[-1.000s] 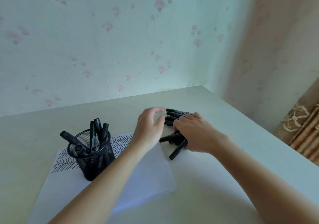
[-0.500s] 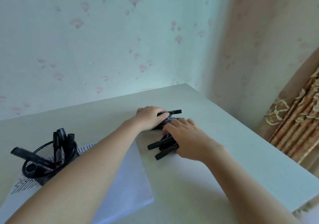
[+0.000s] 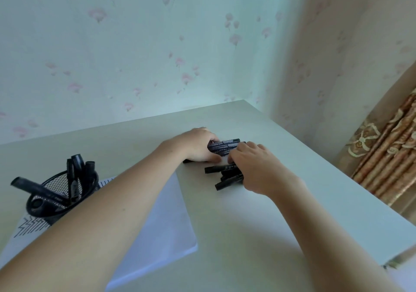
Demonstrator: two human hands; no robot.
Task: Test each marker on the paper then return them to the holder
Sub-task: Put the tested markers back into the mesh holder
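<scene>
A pile of black markers (image 3: 225, 147) lies on the pale table (image 3: 281, 224), right of the white paper (image 3: 166, 219). My left hand (image 3: 198, 145) curls round a bundle of several markers at the far side of the pile. My right hand (image 3: 252, 167) lies over the nearer markers (image 3: 219, 169), its fingers bent onto them and hiding their right ends. A black mesh holder (image 3: 56, 192) stands on the paper at the left with several markers in it, one leaning out to the left.
Zigzag test marks (image 3: 29, 226) cover the paper's left part beside the holder. The table's right edge runs diagonally, with a patterned curtain (image 3: 387, 161) beyond it. Floral wallpaper rises just behind the table.
My left hand reached over the pile and closed round a bundle of markers. My right hand stayed on the nearer markers. The view swung to the right, so the holder sits nearer the left edge.
</scene>
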